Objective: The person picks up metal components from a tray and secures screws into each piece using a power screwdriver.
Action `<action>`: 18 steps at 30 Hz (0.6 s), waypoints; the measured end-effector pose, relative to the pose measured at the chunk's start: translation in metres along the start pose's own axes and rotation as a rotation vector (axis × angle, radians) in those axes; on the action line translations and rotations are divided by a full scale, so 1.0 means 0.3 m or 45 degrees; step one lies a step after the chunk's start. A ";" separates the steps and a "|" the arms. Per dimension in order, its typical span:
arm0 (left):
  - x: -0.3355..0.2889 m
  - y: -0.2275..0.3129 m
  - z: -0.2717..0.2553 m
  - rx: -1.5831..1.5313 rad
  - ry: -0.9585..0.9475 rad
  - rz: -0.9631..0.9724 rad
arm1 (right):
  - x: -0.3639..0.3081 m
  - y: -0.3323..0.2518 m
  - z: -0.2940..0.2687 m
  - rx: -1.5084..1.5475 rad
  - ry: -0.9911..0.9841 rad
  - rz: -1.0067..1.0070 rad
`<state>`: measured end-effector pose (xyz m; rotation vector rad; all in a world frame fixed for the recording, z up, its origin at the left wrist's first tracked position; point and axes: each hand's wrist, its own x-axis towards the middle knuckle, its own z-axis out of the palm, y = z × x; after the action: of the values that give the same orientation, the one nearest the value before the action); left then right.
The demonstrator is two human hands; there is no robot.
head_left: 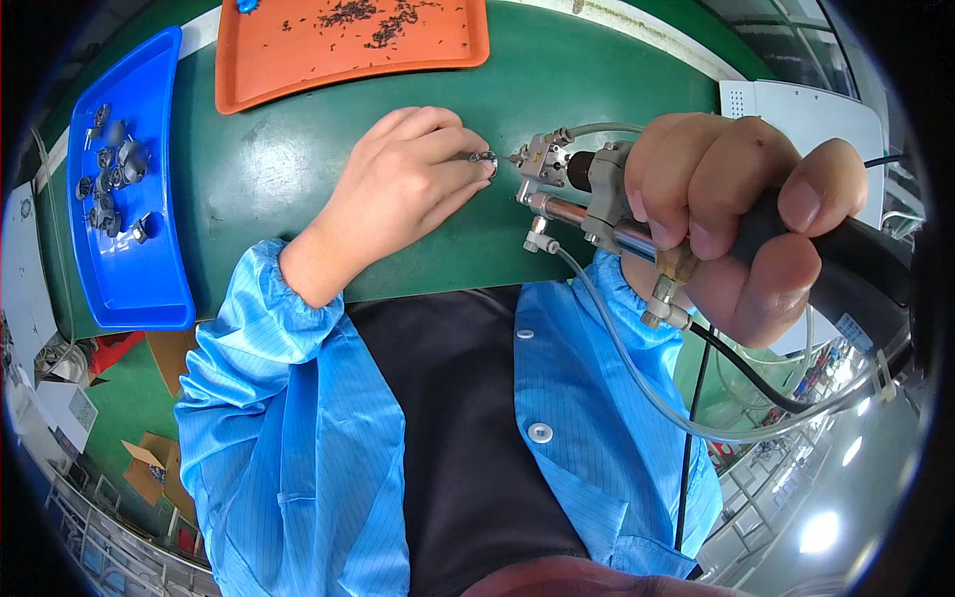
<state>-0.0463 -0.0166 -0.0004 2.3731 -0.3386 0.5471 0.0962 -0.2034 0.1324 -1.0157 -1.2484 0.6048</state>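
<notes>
Over the green tabletop, my left hand (403,174) is closed, pinching a small dark, shiny part (484,157) between its fingertips. Most of that part is hidden by the fingers. My right hand (731,214) wraps round what looks like a powered screwdriver (542,164) with a black body, metal nozzle block and hoses attached. Its thin tip points left, close to the small part; whether they touch I cannot tell.
A blue tray (181,239) with several round grey and black parts stands at the left. At the back, an orange tray (298,85) holds many tiny dark pieces. A clear hose (637,378) loops down from the tool. A white box-like unit (806,104) stands at the right.
</notes>
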 end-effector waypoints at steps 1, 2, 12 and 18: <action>0.010 0.001 0.001 -0.016 0.002 0.018 | 0.001 -0.009 0.001 -0.007 0.000 0.002; 0.021 0.002 0.001 -0.030 0.002 0.028 | 0.006 -0.018 0.005 -0.013 -0.001 0.005; -0.018 0.001 -0.001 -0.040 0.013 -0.023 | 0.078 0.047 0.134 -0.094 0.368 -0.065; -0.014 0.006 -0.020 -0.064 0.035 -0.019 | 0.006 -0.051 0.048 0.043 0.255 -0.162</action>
<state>-0.0524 -0.0135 0.0028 2.3156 -0.3188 0.5576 0.0808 -0.2047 0.1465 -0.9366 -1.1126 0.4139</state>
